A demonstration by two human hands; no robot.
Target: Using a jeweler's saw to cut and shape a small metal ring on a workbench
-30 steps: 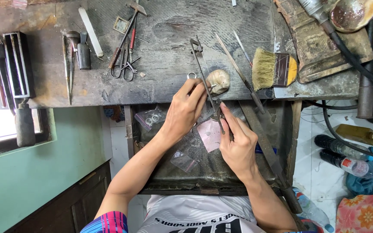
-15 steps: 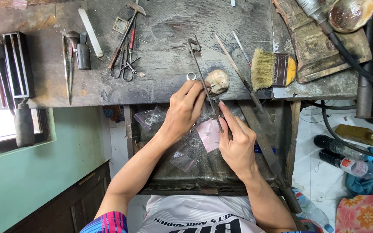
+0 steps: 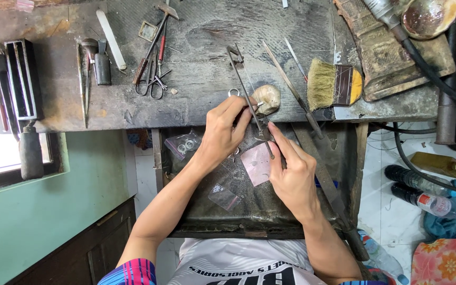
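Below, tray with plastic bags

pink packet, yellow-bristled brush, green wall

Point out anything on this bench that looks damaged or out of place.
Nothing is spilled or toppled. The wooden benchtop is scarred and stained dark. The left hand and right hand grip a thin metal tool over the tray below.
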